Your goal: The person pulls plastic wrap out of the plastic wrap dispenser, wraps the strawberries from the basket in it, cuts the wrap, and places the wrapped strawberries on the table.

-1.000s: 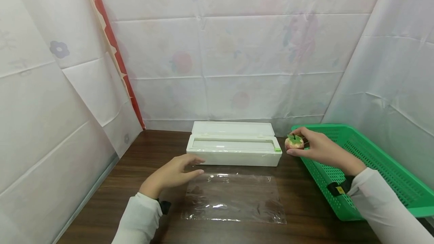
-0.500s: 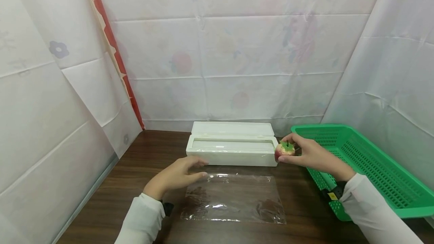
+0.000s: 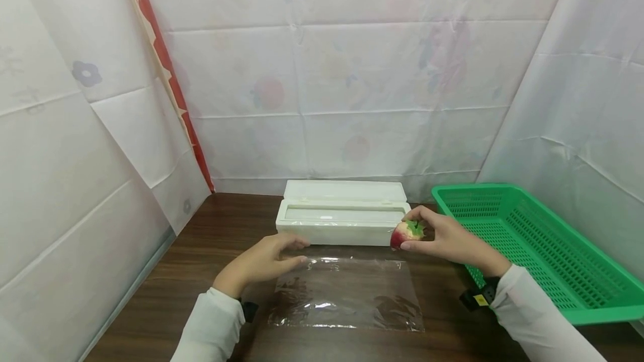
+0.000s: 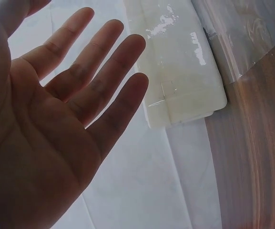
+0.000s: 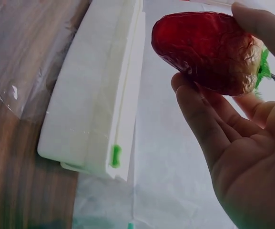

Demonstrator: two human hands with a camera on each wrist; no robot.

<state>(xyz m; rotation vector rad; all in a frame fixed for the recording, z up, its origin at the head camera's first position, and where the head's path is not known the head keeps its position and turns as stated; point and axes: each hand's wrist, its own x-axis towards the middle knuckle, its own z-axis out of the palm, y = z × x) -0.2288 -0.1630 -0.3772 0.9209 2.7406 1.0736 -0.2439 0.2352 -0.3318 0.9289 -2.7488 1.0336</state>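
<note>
My right hand [image 3: 445, 242] holds a strawberry [image 5: 199, 50], deep red with a pale top, green leaves and a dark stem, between thumb and fingers. In the head view it is in front of the right end of a white cling-film box [image 3: 347, 233]. A flat sheet of clear plastic film [image 3: 347, 295] lies on the table before that box. My left hand [image 3: 261, 261] hovers near the film's far left corner, holding nothing. Its fingers [image 4: 118, 62] look extended and spread in the left wrist view.
The film box's lid [image 3: 347, 190] stands raised at the back. A green perforated basket [image 3: 593, 314] sits at the right of the brown wooden table [image 3: 211, 228]. White printed sheeting [image 3: 352, 71] hangs behind and on both sides.
My right hand has carried the strawberry leftward, from the basket's edge to the front of the box's right end, tilting it. The left hand has shifted slightly right.
</note>
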